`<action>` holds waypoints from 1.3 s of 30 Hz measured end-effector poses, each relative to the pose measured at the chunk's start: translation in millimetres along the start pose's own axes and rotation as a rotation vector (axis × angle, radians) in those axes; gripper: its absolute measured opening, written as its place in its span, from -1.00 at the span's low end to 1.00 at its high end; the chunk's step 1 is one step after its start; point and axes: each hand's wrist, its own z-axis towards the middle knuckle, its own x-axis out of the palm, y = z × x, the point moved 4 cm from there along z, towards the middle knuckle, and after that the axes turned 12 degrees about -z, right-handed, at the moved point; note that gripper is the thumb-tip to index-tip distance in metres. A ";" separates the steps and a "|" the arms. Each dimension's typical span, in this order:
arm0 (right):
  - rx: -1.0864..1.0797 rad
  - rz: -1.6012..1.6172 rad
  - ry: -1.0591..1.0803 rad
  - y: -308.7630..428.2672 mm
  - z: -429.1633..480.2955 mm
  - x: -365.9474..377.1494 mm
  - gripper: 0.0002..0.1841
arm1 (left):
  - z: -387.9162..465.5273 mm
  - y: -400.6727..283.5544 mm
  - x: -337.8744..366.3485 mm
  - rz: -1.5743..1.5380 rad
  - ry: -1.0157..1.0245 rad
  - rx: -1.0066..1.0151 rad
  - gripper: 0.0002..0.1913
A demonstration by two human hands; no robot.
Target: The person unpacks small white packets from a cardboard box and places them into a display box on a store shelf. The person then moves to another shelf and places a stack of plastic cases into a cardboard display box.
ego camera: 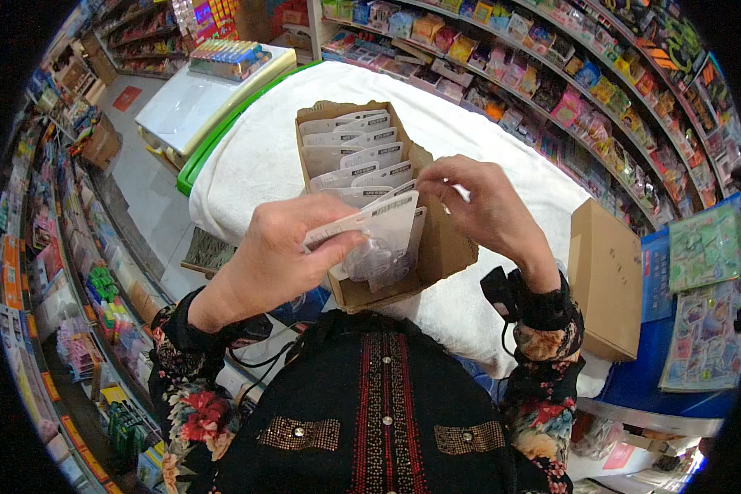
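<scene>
An open cardboard box (452,241) with torn, ragged flaps stands before me. White carded blister packs (370,154) fill it in overlapping upright rows, each with a dark printed strip along the top. Between thumb and fingers, my left hand (284,247) grips one white blister card (390,217) by its left edge, tilted over the near end of the box. Its clear plastic bubble faces me, but the contents are hard to make out. My right hand (485,207) hovers at the box's right side, fingers curled beside the card tops; whether they pinch one is unclear.
The box rests on a white cloth (247,179) over a table. A closed cardboard box (605,278) stands at the right, beside packaged sticker sheets (701,336). A white-topped stand (191,105) is at far left. Stocked shelves (531,80) curve around both sides.
</scene>
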 end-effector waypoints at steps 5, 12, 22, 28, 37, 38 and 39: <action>-0.286 -0.375 -0.018 -10.6 -4.2 36.5 -0.83 | -8.6 2.3 9.5 0.046 0.021 0.004 -0.89; -0.211 -0.599 0.019 -17.9 -2.1 53.0 -0.92 | -14.3 -5.4 22.7 0.255 0.212 0.187 -0.88; -0.258 -0.691 -0.071 -4.5 -8.6 50.1 -0.95 | -20.2 17.1 57.6 0.562 0.434 0.058 -0.88; -0.248 -0.698 -0.097 -5.2 -10.8 55.2 -0.94 | -11.8 17.7 61.0 0.746 0.522 0.192 -0.89; -0.171 -0.687 -0.125 11.5 -19.2 36.7 -0.79 | 4.3 42.9 64.3 1.044 0.568 0.071 -0.86; -0.130 -0.646 -0.142 17.8 -29.7 30.3 -0.80 | 2.9 42.9 63.4 1.058 0.591 0.049 -0.85; -0.089 -0.604 -0.157 23.6 -39.6 26.0 -0.80 | 2.6 40.3 60.9 1.038 0.559 0.056 -0.86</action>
